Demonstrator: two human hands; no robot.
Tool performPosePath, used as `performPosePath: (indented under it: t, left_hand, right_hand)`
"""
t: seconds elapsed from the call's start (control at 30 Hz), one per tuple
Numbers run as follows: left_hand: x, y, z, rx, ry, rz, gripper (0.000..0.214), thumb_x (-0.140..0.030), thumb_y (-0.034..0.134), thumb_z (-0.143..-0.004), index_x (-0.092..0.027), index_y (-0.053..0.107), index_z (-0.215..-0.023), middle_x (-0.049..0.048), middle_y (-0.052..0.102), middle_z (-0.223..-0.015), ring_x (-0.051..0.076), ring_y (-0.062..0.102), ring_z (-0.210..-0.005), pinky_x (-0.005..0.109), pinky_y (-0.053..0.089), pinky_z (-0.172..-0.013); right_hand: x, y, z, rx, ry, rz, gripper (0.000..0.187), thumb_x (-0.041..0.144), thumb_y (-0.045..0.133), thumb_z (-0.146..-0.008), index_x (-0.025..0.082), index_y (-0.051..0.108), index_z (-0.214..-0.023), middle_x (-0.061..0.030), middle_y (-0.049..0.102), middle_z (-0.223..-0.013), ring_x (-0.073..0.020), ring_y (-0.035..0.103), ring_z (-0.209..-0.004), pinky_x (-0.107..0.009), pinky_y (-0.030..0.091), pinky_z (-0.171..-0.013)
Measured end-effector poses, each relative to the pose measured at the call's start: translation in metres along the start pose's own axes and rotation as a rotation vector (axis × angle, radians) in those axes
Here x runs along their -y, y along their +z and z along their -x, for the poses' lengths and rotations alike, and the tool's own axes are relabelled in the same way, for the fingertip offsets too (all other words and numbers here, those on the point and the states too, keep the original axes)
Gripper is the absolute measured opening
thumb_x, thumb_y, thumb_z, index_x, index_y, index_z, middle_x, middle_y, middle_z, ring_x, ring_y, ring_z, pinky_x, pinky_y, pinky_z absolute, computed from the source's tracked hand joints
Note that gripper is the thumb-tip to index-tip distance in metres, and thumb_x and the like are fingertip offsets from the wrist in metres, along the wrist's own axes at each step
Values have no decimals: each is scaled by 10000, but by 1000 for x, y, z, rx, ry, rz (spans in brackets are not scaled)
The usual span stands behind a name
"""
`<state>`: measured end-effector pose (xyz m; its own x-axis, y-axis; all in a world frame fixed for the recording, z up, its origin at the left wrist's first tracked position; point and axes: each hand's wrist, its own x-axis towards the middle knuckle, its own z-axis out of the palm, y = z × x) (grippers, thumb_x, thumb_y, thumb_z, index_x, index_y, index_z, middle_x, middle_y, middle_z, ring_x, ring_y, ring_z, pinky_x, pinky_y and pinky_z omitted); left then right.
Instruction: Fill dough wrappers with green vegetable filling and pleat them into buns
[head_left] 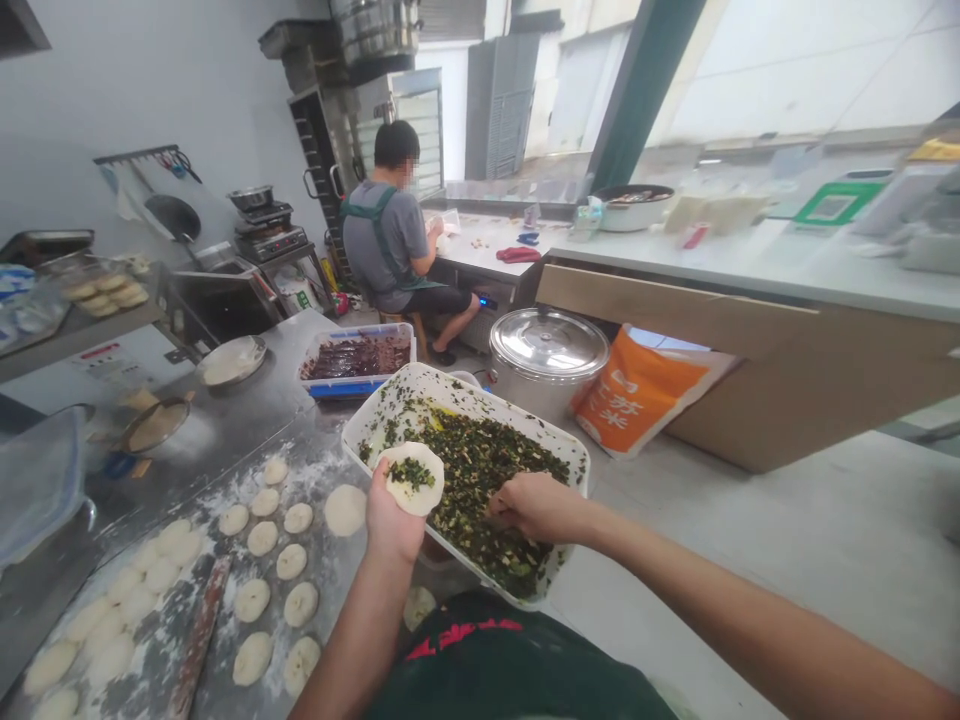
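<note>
On my left hand (396, 525) rests a round dough wrapper (429, 494), the fingers curled under and around its edge. A small heap of chopped green filling (411, 473) lies on the wrapper. My right hand (541, 508) reaches into a white plastic tub (465, 388) of the same dark green filling, its fingertips closed and sunk into the mix; what they pinch is hidden. The wrapper is held over the tub's left side.
Floured dough rounds (262, 539) and a rolling pin (201, 635) lie on the steel table to the left. Behind the tub stand a box of dark paste (358, 357), a lidded steel pot (550, 345) and an orange sack (634, 390). Another person (394, 230) sits at the far counter.
</note>
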<state>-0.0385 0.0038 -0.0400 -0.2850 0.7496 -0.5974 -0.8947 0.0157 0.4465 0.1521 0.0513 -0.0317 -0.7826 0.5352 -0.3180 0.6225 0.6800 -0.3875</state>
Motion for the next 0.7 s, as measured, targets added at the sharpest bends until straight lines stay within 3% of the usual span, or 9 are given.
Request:
performPosePath:
  t: [0.1, 0.23, 0.37, 0.57, 0.7]
  left_hand:
    - [0, -1, -1, 1, 5, 5, 235, -281, 457, -769, -171, 590, -928, 55, 639, -833, 200, 591, -807, 384, 463, -737]
    - [-1, 0, -1, -4, 2, 2, 233, -284, 464, -764, -173, 589, -927, 58, 640, -839, 204, 594, -802, 385, 465, -727]
    - [-1, 3, 0, -35, -10, 6, 219, -271, 469, -759, -164, 588, -909, 56, 642, -829, 204, 599, -781, 387, 466, -723]
    - [3, 8, 8, -66, 30, -6, 215, -243, 476, -755, -146, 591, -908, 57, 647, -798, 183, 600, -753, 344, 468, -721]
    - [11, 17, 17, 18, -58, 1, 236, -273, 456, -767, -135, 599, -895, 77, 646, -806, 202, 598, -771, 374, 465, -724]
  right_hand:
    - [-2, -6, 1, 34, 13, -150, 302, 162, 474, -668, 263, 658, -886, -6, 652, -750, -150, 578, -699, -200, 379, -583]
    - [-14, -6, 2, 155, 18, -455, 288, 184, 450, -679, 172, 642, -894, 16, 562, -510, -102, 494, -504, -172, 362, -499]
    - [-25, -3, 6, 153, 0, -694, 274, 247, 450, -702, 131, 619, -885, 31, 491, -467, -87, 426, -458, -175, 341, -469]
    - [-24, -29, 23, -7, -29, -711, 294, 309, 423, -760, 156, 601, -937, 13, 514, -544, -99, 451, -509, -187, 342, -480]
    - [-7, -39, 28, -223, 11, -570, 329, 262, 365, -799, 173, 567, -1043, -13, 572, -646, -114, 490, -566, -205, 392, -533]
